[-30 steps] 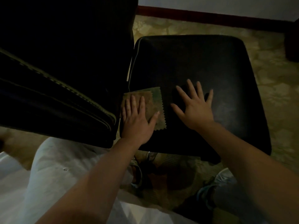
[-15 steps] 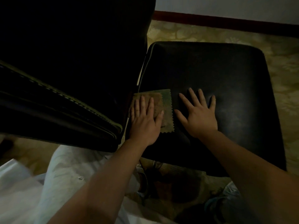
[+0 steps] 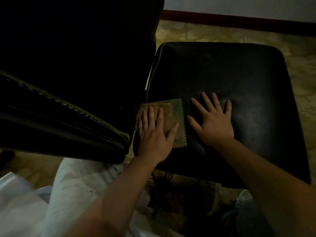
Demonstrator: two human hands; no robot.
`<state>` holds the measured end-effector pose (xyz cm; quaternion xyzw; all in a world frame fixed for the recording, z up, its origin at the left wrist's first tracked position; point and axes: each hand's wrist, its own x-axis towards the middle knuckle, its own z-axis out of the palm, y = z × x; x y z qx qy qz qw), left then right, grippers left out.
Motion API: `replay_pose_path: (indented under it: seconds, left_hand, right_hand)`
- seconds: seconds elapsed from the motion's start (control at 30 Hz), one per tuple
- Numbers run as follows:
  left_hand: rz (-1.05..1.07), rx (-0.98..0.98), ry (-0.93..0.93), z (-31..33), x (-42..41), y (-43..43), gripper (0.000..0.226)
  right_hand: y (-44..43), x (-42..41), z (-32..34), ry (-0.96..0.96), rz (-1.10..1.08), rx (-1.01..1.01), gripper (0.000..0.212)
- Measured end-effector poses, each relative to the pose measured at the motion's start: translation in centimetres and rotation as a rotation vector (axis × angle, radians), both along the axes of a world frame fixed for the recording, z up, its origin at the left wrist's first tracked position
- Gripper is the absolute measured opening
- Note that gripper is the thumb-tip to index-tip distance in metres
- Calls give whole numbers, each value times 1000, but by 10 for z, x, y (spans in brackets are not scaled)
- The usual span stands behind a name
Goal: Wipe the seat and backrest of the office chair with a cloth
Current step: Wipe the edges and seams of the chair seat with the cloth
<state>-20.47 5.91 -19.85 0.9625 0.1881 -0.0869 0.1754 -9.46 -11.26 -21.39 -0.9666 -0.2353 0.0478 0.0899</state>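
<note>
The office chair's black leather seat (image 3: 239, 74) fills the middle and right of the head view. Its dark backrest (image 3: 77, 65) with pale stitching rises at the left. A small greenish-brown cloth (image 3: 178, 113) with zigzag edges lies on the seat's near left corner, against the backrest. My left hand (image 3: 153, 134) presses flat on the cloth, fingers pointing away from me. My right hand (image 3: 213, 122) rests flat on the bare seat just right of the cloth, fingers spread, holding nothing.
Patterned beige carpet (image 3: 304, 57) surrounds the chair. A dark red baseboard (image 3: 239, 23) and pale wall run along the back. My knee in light trousers (image 3: 77, 194) is below the backrest, close to the seat's near edge. The room is dim.
The view has drifted so the chair sits further right in frame. Both hands and the cloth stay at about the same spot on the seat.
</note>
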Motion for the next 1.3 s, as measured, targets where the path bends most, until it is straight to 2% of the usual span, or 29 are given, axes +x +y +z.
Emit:
replay_pose_path:
  seconds: [0.27,0.6,0.73,0.87,1.03,1.3]
  left_hand:
    - [35,18,-12,-4,33,9,106]
    - [21,29,-7,-1,-27,-6,109]
    - [26,5,-7,1,-18,-2,112]
    - [19,-20,17,3,5,7,106]
    - [42,-54,2,7,24,16,85]
    - [81,-20,-32,5,-23,-2,85]
  right_hand:
    - [0,-1,-4,-41,-8,20,70]
    - [0,-3,1,-27,-11,17,68]
    - [1,-3,0,-24,-8,1,68]
    - [1,-2,-2,-20,3,12,69]
    - [1,-1,1,15,5,13,69]
    - [4,-5,0,-32,-26,23,72]
